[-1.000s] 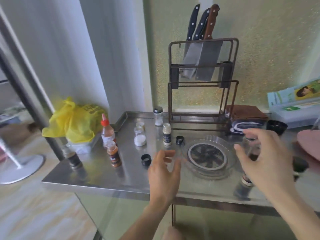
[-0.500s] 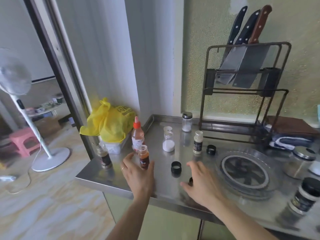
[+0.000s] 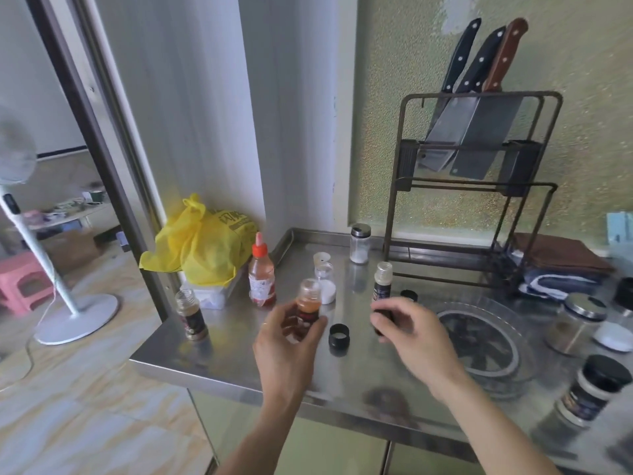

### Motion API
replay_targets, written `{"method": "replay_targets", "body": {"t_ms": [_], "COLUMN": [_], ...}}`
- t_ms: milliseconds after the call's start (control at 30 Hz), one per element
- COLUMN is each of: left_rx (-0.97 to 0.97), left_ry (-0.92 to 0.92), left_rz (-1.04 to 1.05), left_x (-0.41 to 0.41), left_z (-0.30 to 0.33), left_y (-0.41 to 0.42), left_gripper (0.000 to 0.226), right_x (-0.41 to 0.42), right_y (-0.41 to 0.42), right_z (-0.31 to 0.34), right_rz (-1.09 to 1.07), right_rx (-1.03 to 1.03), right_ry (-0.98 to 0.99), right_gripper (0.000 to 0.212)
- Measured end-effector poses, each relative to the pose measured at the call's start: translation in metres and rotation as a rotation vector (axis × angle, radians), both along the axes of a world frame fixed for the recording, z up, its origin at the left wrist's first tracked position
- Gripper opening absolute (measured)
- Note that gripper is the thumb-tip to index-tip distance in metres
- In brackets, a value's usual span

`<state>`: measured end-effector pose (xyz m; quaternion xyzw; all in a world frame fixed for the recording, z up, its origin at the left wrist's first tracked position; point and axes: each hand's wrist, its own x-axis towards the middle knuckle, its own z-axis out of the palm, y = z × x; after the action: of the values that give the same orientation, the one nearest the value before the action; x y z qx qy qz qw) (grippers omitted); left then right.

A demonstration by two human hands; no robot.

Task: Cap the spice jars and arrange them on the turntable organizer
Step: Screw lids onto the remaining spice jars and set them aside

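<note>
A: Well, we are barely started. The turntable organizer (image 3: 479, 341), the clear round tray with the dark hub at the right of centre, carries nothing yet.

B: And the caps? We see one black cap (image 3: 339, 334) lying loose on the steel counter (image 3: 219, 358) just below the middle of the frame, and another black cap (image 3: 408, 295) further back, near the turntable's rim.

A: Right. Our left hand (image 3: 287, 341) wraps its fingers round the orange spice jar (image 3: 308, 303), centre frame; the jar's mouth looks uncapped. It has a clear neck, orange-red powder and a dark label.

B: Our right hand (image 3: 411, 330) curls round a small dark thing (image 3: 380, 320), probably a cap, though we cannot tell for sure.

A: Behind it stands a dark-labelled jar (image 3: 382, 282) with an open neck. The brown jar (image 3: 191, 311) at the counter's left edge is open too.

B: Some are closed already: the shaker (image 3: 359, 243) by the back wall has its metal lid, and the black-lidded jar (image 3: 592, 389) at lower right is capped.

A: So we judge capping is under way and all the arranging is left.
</note>
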<state>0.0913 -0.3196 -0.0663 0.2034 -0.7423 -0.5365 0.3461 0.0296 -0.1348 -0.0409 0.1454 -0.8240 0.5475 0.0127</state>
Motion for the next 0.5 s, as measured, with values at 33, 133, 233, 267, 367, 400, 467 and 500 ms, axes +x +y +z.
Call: {"method": "replay_targets", "body": {"t_ms": [33,133,233,267,367,400,467,500], "left_rx": [-0.008,0.018,0.073,0.096,0.168,0.196,0.308,0.377], "left_ry": [0.016,0.018,0.011,0.013,0.038,0.047,0.067,0.072], "left_rz": [-0.057,-0.225,-0.351,-0.387,-0.473,-0.505,-0.589,-0.635], "left_x": [0.002,0.005,0.009,0.01,0.012,0.013,0.013,0.013], "left_z": [0.001,0.001,0.003,0.005,0.012,0.014,0.017,0.017], "left_y": [0.01,0.041,0.068,0.075,0.091,0.095,0.101,0.104], "left_gripper": [0.033,0.034,0.034,0.034,0.032,0.031,0.027,0.025], "right_x": [0.001,0.006,0.011,0.011,0.015,0.015,0.015,0.016], "right_y": [0.005,0.019,0.035,0.041,0.058,0.064,0.077,0.083], "right_z": [0.012,0.043,0.064,0.066,0.067,0.067,0.069,0.071], "right_rz": [-0.006,-0.048,-0.069,-0.065,0.006,0.025,0.066,0.096], "right_rx": [-0.129,-0.402,-0.523,-0.47,-0.321,-0.302,-0.241,-0.201], "right_ry": [-0.058,-0.081,-0.073,-0.054,-0.019,-0.017,-0.012,-0.007], "right_gripper": [0.022,0.039,0.034,0.032,0.029,0.028,0.03,0.034]}}
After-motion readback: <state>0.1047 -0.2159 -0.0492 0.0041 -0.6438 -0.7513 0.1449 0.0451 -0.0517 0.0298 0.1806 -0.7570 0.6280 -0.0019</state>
